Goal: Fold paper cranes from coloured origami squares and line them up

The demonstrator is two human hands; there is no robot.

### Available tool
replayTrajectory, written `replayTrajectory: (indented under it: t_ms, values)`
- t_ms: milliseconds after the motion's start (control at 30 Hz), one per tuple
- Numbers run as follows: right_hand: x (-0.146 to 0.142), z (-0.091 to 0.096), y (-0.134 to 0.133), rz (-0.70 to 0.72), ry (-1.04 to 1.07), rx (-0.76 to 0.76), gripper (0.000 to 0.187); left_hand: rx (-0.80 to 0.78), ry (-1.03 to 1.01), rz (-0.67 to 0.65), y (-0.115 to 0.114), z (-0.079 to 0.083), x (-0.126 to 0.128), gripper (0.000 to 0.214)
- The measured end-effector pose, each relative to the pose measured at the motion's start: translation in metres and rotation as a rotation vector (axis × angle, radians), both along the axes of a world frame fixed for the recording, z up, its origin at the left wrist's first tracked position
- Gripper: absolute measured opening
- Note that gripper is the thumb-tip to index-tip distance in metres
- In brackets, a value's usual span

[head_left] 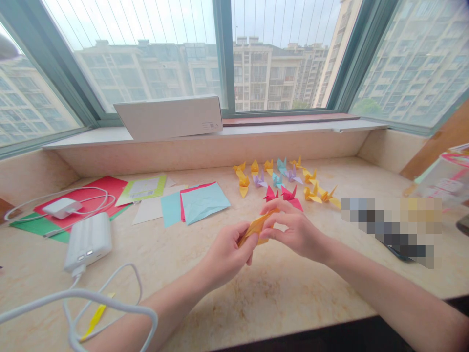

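Above the stone counter (pixel 264 298) I hold a folded piece of orange paper (pixel 257 223) between both hands. My left hand (pixel 230 249) grips its lower left part, the thumb lying along it. The fingers of my right hand (pixel 293 226) pinch its upper right edge. Parts of the paper are hidden behind my fingers. Just beyond my right hand stand red paper cranes (pixel 290 193). Behind them are several orange cranes (pixel 244 185), blue cranes (pixel 277 180) and purple cranes (pixel 261 179), set in loose rows.
Light blue paper sheets (pixel 205 201) lie left of my hands, with red and green sheets (pixel 104 188) farther left. A white power bank (pixel 89 240), a charger (pixel 62 208) and looping white cable (pixel 110 299) occupy the left. A white box (pixel 172 117) rests on the sill; a plastic cup (pixel 445 181) stands right.
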State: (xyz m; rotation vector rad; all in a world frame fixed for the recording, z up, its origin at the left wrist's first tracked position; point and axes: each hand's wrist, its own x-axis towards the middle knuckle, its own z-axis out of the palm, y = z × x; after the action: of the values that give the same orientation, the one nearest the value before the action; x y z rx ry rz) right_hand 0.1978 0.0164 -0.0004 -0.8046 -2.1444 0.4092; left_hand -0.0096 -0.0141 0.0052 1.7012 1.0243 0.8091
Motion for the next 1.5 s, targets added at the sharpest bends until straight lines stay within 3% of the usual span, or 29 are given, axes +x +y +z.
replayTrajectory:
  t_ms: [333, 567, 767, 867, 1033, 1300, 1500]
  values:
    - [-0.001, 0.003, -0.003, -0.089, 0.115, -0.066, 0.014, -0.088, -0.096, -0.045, 0.006, -0.003, -0.003, 0.028]
    - [0.003, 0.009, 0.004, -0.011, 0.157, -0.158, 0.017, -0.122, -0.156, -0.041, 0.010, -0.003, -0.006, 0.029]
    - [0.003, 0.010, 0.004, -0.035, 0.142, -0.223, 0.017, -0.118, -0.162, -0.033, 0.010, -0.002, -0.006, 0.024]
    - [-0.001, 0.005, 0.003, -0.006, 0.242, -0.300, 0.016, -0.115, -0.163, -0.026, 0.011, -0.004, -0.005, 0.020]
    - [-0.009, -0.001, 0.001, 0.065, 0.488, -0.455, 0.028, -0.126, -0.182, -0.028, 0.012, -0.007, -0.005, 0.019]
    - [-0.011, -0.003, -0.003, 0.064, 0.500, -0.412, 0.027, -0.156, -0.235, -0.055, 0.005, 0.001, -0.001, 0.035]
    - [-0.008, -0.001, -0.006, -0.066, 0.242, -0.115, 0.011, -0.169, -0.229, -0.016, 0.006, -0.002, 0.001, 0.041]
